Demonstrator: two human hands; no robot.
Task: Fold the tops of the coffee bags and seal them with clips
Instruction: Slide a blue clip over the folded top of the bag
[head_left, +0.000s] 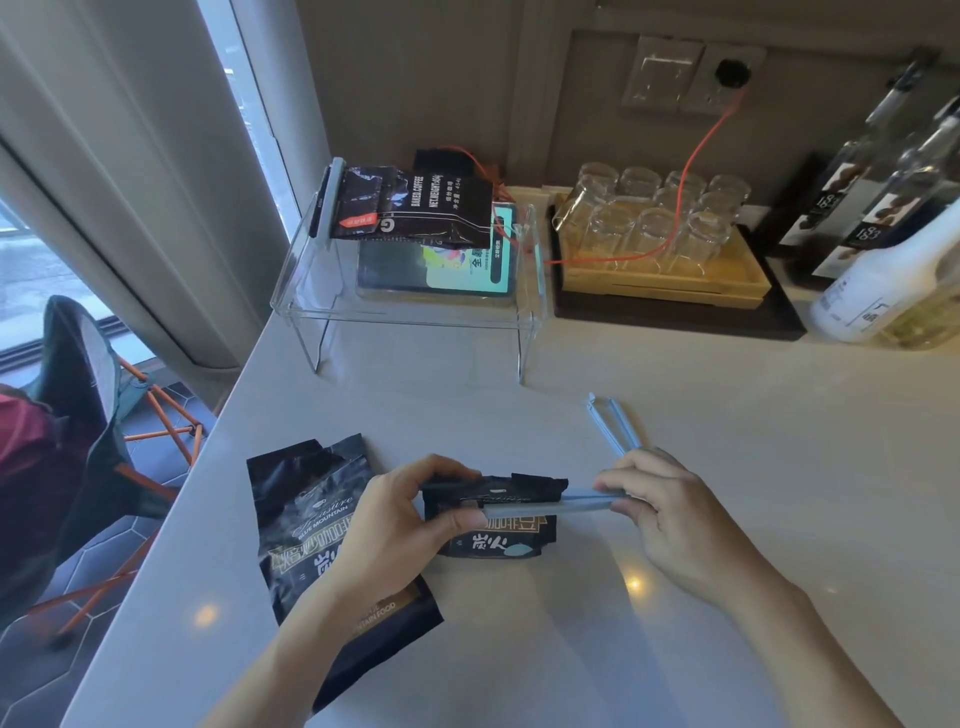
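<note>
A small black coffee bag (493, 540) stands on the white counter, its top folded over. My left hand (395, 514) pinches the folded top at its left end. My right hand (670, 519) holds a pale blue clip (550, 505) that lies along the fold. A second black coffee bag (306, 525) lies flat to the left, partly under my left forearm, its torn top unfolded. Another pale blue clip (613, 423) lies on the counter beyond my right hand. Sealed dark bags (415, 208) with a clip rest on a clear acrylic stand (415, 322).
A wooden tray (670, 286) of upturned glasses sits at the back, with bottles (883, 249) at the far right. A tablet (436, 265) lies under the stand, with an orange cable running to a wall socket. The counter's left edge drops to a chair (88, 395).
</note>
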